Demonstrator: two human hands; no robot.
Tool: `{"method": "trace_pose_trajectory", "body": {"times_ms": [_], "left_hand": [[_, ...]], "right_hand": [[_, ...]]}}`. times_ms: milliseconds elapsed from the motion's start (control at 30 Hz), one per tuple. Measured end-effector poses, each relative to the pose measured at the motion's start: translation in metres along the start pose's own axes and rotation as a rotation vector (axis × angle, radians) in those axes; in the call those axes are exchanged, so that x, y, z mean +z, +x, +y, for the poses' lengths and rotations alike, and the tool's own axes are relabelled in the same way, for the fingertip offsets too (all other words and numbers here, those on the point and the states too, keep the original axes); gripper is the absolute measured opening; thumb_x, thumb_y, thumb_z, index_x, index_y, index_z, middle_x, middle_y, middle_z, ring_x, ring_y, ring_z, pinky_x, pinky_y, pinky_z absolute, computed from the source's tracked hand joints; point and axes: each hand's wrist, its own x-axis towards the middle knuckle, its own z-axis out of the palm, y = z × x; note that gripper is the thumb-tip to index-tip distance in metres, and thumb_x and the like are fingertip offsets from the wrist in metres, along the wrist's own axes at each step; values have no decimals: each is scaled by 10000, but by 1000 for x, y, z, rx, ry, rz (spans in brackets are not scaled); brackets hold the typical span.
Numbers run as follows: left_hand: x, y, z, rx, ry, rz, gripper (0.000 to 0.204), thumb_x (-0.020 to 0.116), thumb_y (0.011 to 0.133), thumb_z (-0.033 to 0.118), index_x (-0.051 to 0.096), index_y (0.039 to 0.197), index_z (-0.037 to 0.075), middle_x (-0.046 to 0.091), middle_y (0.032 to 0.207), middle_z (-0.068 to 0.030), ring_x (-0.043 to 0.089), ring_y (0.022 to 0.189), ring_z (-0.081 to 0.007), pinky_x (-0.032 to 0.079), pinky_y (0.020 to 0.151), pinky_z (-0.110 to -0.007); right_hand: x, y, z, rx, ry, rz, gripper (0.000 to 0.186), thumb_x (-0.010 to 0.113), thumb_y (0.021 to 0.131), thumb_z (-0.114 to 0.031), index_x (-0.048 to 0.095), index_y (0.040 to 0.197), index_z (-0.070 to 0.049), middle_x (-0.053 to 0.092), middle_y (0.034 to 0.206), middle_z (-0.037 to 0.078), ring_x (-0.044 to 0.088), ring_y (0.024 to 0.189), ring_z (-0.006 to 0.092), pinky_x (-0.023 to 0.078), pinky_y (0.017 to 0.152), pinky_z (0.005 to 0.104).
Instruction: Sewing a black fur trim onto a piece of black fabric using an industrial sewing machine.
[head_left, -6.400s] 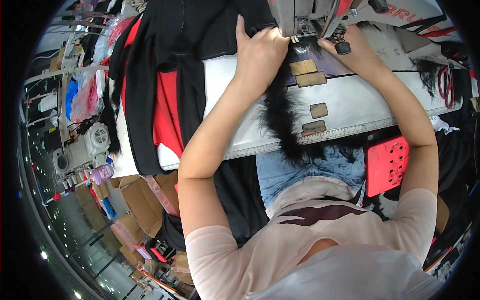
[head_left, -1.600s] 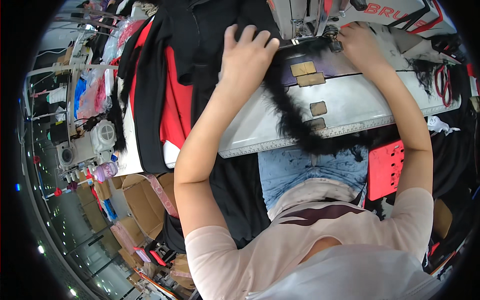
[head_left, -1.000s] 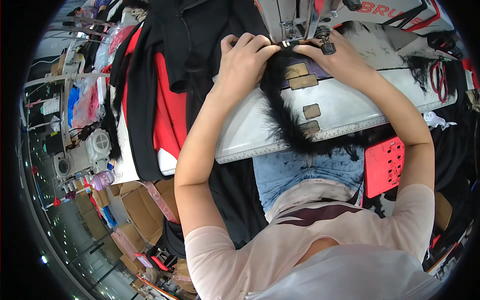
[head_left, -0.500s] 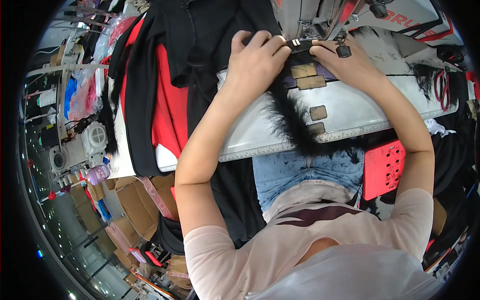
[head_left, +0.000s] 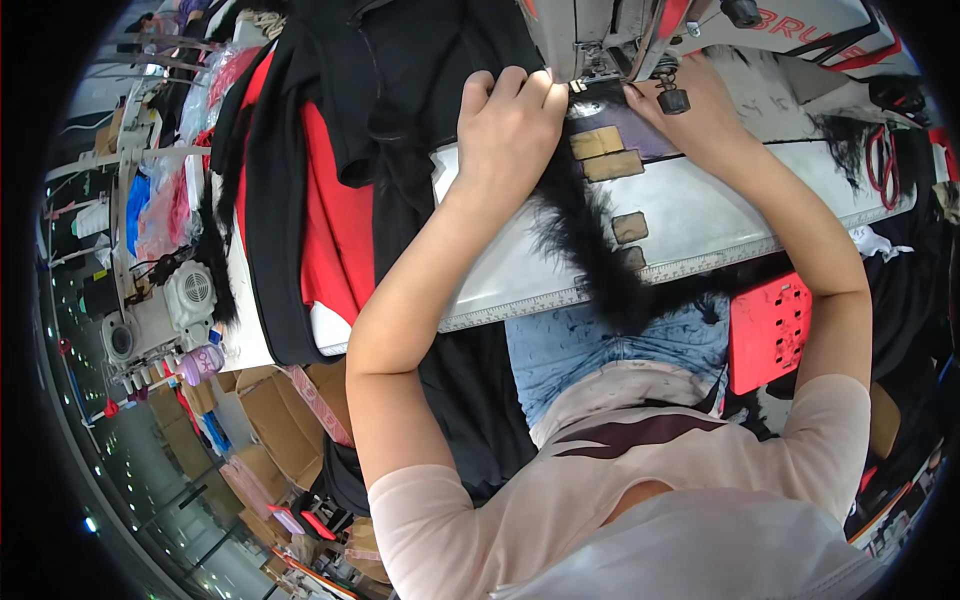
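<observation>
While we lean over the near edge of the sewing table (head_left: 700,225), our lap in blue jeans (head_left: 590,345) sits closest, with a red perforated plastic piece (head_left: 768,335) just beside it under the table's near right part. A strip of black fur trim (head_left: 590,250) hangs off that near edge onto our lap and runs up across the pale tabletop, passing a few small brown patches (head_left: 608,155) stuck on the surface, toward the far edge.

Farther up, our left hand (head_left: 510,125) lies palm down with the fingers together and slightly curled, pressing flat on the black fabric (head_left: 420,90) and the top end of the fur trim, just left of the needle area. Our right hand (head_left: 700,110) rests on the table on the other side of the needle, partly hidden by a black knob on the machine; we cannot tell whether its fingers pinch the trim or only press on it. Both hands sit close together with the fur's end between them, right under the head of the sewing machine (head_left: 640,30) at the far edge.

Over the table's left edge a pile of black and red garments (head_left: 330,220) drapes down. Beyond it, at the far left, stand cardboard boxes (head_left: 270,420) on the floor and another pale machine (head_left: 160,310).
</observation>
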Motion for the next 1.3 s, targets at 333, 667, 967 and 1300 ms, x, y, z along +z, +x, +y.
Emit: {"method": "trace_pose_trajectory", "body": {"times_ms": [333,667,967,1300], "left_hand": [[4,1,0,6,-28,13,135,652,720,115,662,854,122,654,921,25,574,874,-146,379,858,-375],[7,-2,-4,-72,-191,61,166,691,741,108,641,898,124,620,946,28,575,882,-161,360,854,-425],[9,-1,-3,-81,-202,52,171,713,764,131,652,924,135,595,874,17,580,894,-174,361,862,-446],[10,2,-8,-47,-217,64,107,704,719,112,650,809,135,570,836,37,578,878,-141,362,848,-429]], "right_hand": [[5,-8,12,106,-15,-148,210,689,841,-197,642,723,-31,630,703,124,594,726,348,462,699,448],[-10,-17,32,48,2,-104,177,769,796,-215,726,856,-53,601,725,128,558,694,323,443,652,428],[-3,-1,9,187,79,-181,185,721,845,-228,734,897,-51,700,869,131,639,807,350,509,703,402],[-2,-5,16,102,63,-144,177,705,854,-219,728,801,-51,644,688,128,610,702,354,487,641,416]]}}
